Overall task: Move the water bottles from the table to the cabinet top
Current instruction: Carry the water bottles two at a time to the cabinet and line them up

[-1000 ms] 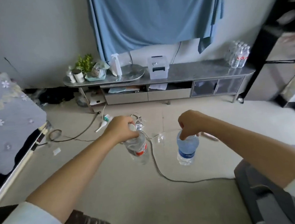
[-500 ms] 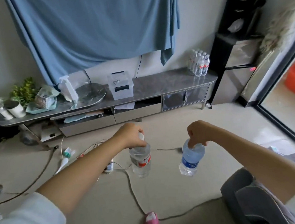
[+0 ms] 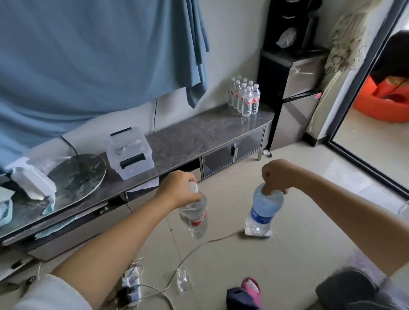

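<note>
Carrying two bottles above the floor.
Left hand (image 3: 177, 190) grips the red-labelled bottle (image 3: 195, 215); right hand (image 3: 277, 176) grips the blue-labelled bottle (image 3: 262, 209).

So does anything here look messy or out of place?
Yes: a power strip and loose cables sprawl across the floor, right where the person walks carrying the bottles. A small clear plastic piece lies there too.

Place: a room in a home, a living room by its look.
Furniture: a long low cabinet (image 3: 197, 140) with a grey marble-pattern top and glass doors stands along the wall.
Wall: a blue cloth (image 3: 80, 54) hangs above it.
Floor: pale tiles (image 3: 292, 258), with a power strip (image 3: 129, 286) and cables lying on them.
Household things: a spray bottle (image 3: 30, 178), a clear storage box (image 3: 130, 155), a pink slipper (image 3: 252, 289).
Exit: a sliding glass door (image 3: 376, 107) at the right.
</note>
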The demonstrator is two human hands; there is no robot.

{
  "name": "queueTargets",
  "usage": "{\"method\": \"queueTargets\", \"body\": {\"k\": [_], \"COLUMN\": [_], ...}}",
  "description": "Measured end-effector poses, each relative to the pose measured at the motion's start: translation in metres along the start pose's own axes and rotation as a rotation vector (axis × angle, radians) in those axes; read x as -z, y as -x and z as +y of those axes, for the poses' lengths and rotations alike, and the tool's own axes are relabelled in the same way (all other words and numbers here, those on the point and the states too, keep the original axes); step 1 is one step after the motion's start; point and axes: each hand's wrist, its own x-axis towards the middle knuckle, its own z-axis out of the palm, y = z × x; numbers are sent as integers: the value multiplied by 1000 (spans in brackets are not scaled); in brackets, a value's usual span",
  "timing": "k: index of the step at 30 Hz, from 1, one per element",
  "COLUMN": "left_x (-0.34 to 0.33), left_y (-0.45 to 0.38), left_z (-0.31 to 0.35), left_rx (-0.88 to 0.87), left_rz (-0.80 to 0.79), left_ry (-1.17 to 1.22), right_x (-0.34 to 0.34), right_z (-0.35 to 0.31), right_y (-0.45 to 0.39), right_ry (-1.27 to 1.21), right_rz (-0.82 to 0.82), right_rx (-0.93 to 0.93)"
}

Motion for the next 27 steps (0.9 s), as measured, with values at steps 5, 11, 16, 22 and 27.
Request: {"method": "queueTargets", "body": {"k": [5, 11, 16, 22, 27], "left_x": [5, 10, 9, 15, 20], "left_y": [-86, -206, -290, -391, -483], "left_z": [4, 22, 29, 40, 48], "left_rx": [-16, -17, -25, -29, -91], "left_rz": [-38, -80, -50, -61, -125], "left_ry": [12, -18, -30, -7, -61], "right_x": [33, 86, 127, 171, 208], "right_z": [18, 59, 85, 118, 150], "right_y": [-73, -177, -250, -333, -407], "right_ry": [15, -1, 6, -29, -89], "right_rz": [-42, -25, 41, 68, -24], "right_rx": [-12, -14, -9, -35, -115]}}
